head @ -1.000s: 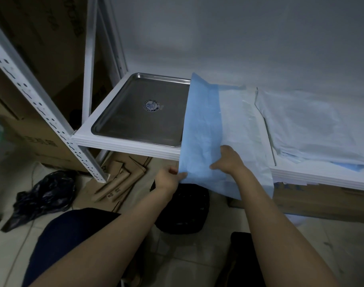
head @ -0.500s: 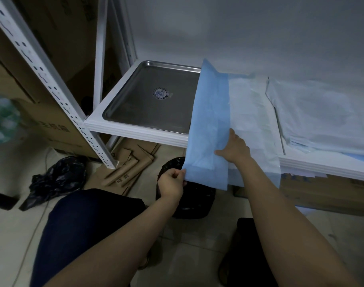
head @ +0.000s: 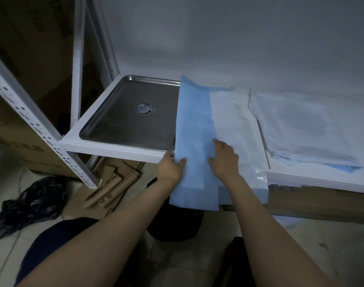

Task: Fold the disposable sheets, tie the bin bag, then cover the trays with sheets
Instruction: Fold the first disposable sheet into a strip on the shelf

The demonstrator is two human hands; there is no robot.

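Left hand moved up, gripping blue sheet edge, right hand still pressing flat

We see a storeroom: slotted metal rack, cardboard boxes behind, flattened cartons, shelved steel tray.

Sticker on tray blurred; carton print unreadable.

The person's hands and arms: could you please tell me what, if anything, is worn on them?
Neither the left hand nor the right hand wears a glove, and no ring, watch or bracelet shows. The left forearm and the right forearm are bare to the picture's edge, with no sleeve in view.
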